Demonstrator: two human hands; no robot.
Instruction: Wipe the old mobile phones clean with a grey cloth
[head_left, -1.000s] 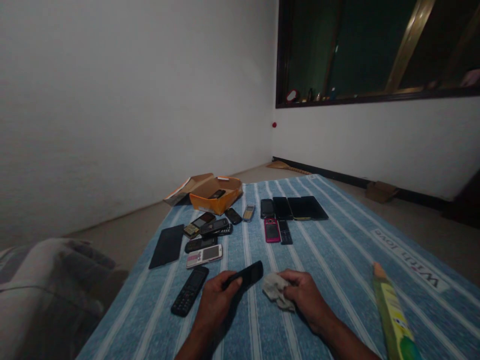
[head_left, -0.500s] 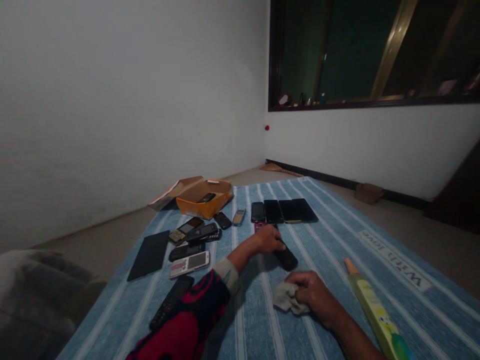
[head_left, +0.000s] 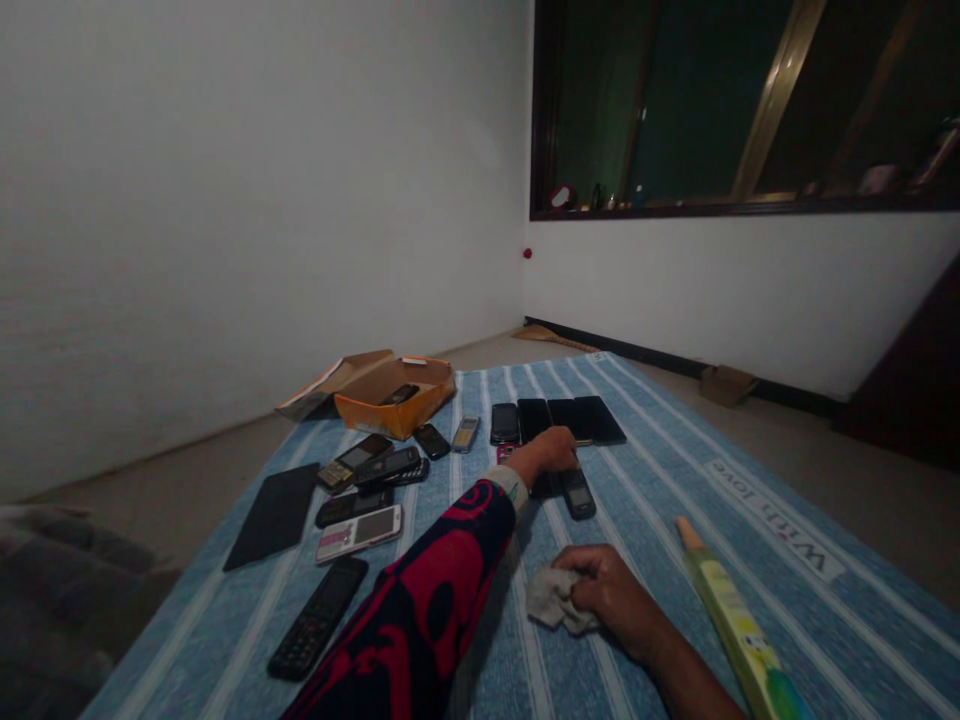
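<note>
Left hand (head_left: 551, 452), patterned sleeve, fingers closed on the upper end of a dark mobile phone (head_left: 579, 494) at the front of the grouped phones, beside a mostly covered pink phone (head_left: 505, 453) and near a row of black smartphones (head_left: 587, 418). Right hand (head_left: 611, 600), fingers pinched on a crumpled pale cloth (head_left: 561, 598), nearer the wearer, over the blue striped cloth cover (head_left: 645, 500). To the left, assorted keypad phones (head_left: 358, 533), a black flat tablet-like item (head_left: 272, 516) and an open orange box (head_left: 396, 402) holding one phone (head_left: 402, 395).
</note>
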